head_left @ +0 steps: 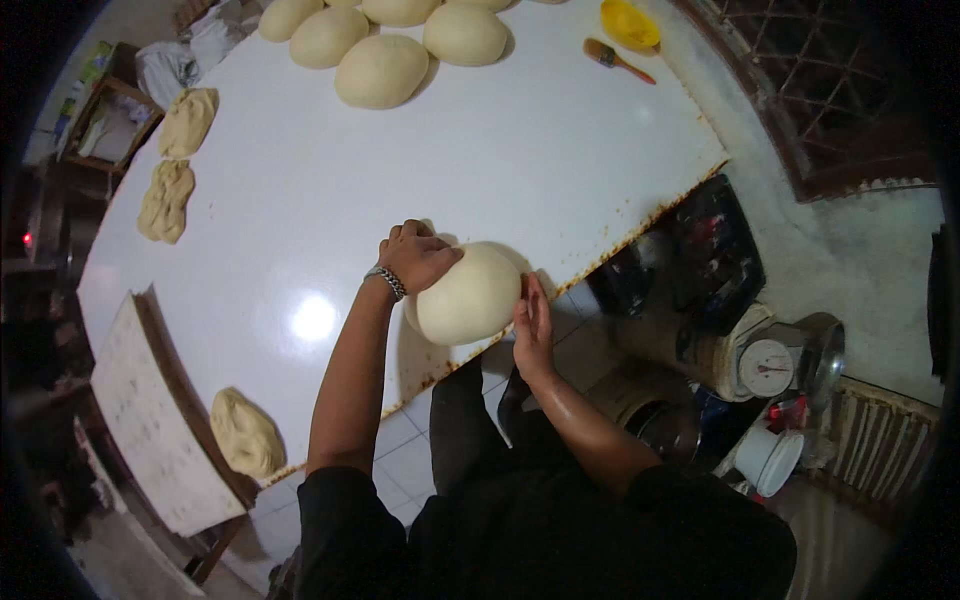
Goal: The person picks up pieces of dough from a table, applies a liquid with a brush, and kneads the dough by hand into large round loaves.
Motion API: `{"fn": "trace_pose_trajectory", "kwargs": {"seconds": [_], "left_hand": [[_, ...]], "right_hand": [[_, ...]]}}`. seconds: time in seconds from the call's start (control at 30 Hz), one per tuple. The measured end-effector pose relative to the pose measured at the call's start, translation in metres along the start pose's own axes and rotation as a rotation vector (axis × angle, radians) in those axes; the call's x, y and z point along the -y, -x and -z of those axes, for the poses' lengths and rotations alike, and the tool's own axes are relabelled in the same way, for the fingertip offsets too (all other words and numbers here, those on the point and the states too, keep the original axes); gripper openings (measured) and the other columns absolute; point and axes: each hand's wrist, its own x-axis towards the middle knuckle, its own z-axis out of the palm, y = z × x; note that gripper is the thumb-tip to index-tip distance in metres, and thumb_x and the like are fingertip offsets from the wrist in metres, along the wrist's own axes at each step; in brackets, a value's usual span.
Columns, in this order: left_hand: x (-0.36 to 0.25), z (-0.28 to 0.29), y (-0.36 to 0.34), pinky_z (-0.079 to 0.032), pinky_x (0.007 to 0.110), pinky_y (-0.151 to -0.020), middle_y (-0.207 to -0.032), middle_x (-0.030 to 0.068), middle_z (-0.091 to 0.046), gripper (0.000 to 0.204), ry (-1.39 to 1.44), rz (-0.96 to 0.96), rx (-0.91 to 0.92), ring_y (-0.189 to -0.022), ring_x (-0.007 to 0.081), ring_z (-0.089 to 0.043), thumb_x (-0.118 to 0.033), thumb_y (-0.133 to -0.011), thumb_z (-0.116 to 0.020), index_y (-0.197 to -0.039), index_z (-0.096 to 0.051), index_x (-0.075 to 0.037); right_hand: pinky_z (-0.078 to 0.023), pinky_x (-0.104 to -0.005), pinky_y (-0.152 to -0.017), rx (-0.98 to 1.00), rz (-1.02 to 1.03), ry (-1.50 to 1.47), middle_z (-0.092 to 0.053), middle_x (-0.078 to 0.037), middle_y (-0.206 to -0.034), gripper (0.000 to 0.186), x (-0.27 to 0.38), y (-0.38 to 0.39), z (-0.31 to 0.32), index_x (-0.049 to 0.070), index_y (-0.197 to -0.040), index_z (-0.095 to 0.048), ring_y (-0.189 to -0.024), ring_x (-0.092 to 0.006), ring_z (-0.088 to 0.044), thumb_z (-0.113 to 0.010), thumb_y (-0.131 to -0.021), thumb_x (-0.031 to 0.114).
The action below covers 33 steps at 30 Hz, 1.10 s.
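Note:
A large, smooth, pale dough ball [470,296] sits at the near edge of the white table [290,220]. My left hand [415,260], with a chain bracelet at the wrist, presses on its far left side; the fingers are curled and the thumb lies on the dough. Against the right side rests my right hand [535,325], its fingers stretched out along the dough and partly hidden by it. A small piece of dough or bulge shows behind the left hand, too covered to make out.
Several smooth dough balls [381,72] stand at the far side. Rough dough lumps [165,202] lie along the left, another [246,432] near the board [160,410]. At far right are a brush [618,61] and a yellow bowl [630,24]. A dial scale [767,367] and a white bucket [768,458] stand right.

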Motion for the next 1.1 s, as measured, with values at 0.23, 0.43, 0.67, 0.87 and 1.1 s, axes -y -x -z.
{"fn": "trace_pose_trajectory", "kwargs": {"seconds": [0.23, 0.43, 0.67, 0.87, 1.1], "left_hand": [[0.020, -0.002, -0.035, -0.054, 0.036, -0.095, -0.106, 0.0129, -0.077, 0.049, 0.718, -0.082, 0.215, -0.099, 0.0207, -0.070, -0.048, -0.097, -0.066, -0.117, -0.076, -0.004], [0.059, -0.037, 0.040, -0.052, 0.041, -0.105, -0.135, 0.0221, -0.066, 0.058, 1.459, 0.128, -0.425, -0.119, 0.0339, -0.066, -0.030, -0.102, -0.064, -0.147, -0.052, 0.004], [-0.023, -0.118, 0.226, -0.034, 0.052, -0.119, -0.162, 0.0131, -0.041, 0.073, 1.644, 1.152, -1.453, -0.150, 0.0303, -0.038, -0.061, -0.103, -0.046, -0.157, -0.042, -0.011], [-0.163, -0.082, 0.115, -0.028, 0.050, -0.122, -0.165, 0.0166, -0.034, 0.075, 1.426, 1.083, -1.166, -0.154, 0.0323, -0.030, -0.055, -0.104, -0.049, -0.160, -0.035, -0.007], [-0.240, 0.081, -0.149, -0.020, 0.049, -0.125, -0.170, 0.0207, -0.026, 0.079, 1.178, 0.252, -1.006, -0.159, 0.0347, -0.022, -0.049, -0.106, -0.053, -0.163, -0.026, -0.002]], "right_hand": [[-0.044, -0.0400, -0.112, 0.537, -0.415, 0.399, -0.056, -0.015, -0.143, 0.080, 0.085, -0.117, -0.039, 0.005, -0.156, -0.040, -0.136, -0.0243, -0.051, -0.075, -0.097, 0.047], [-0.049, -0.0415, -0.108, 1.021, -0.481, 0.554, -0.058, -0.019, -0.141, 0.093, 0.100, -0.154, -0.113, 0.004, -0.153, -0.043, -0.130, -0.0306, -0.057, -0.090, -0.081, 0.037], [-0.050, -0.0437, -0.106, 1.686, -1.109, 0.174, -0.060, -0.016, -0.141, 0.075, -0.030, -0.106, -0.184, 0.009, -0.145, -0.055, -0.127, -0.0279, -0.059, -0.085, -0.083, 0.040], [-0.049, -0.0420, -0.108, 2.050, -0.476, 0.187, -0.061, -0.018, -0.143, 0.086, 0.140, -0.122, -0.110, 0.004, -0.154, -0.047, -0.132, -0.0310, -0.058, -0.076, -0.089, 0.054], [-0.031, -0.0566, -0.123, 1.160, 0.806, 0.350, -0.030, -0.026, -0.166, 0.115, 0.405, -0.342, 0.062, 0.002, -0.163, -0.027, -0.152, -0.0443, -0.032, -0.091, -0.078, 0.043]]}}
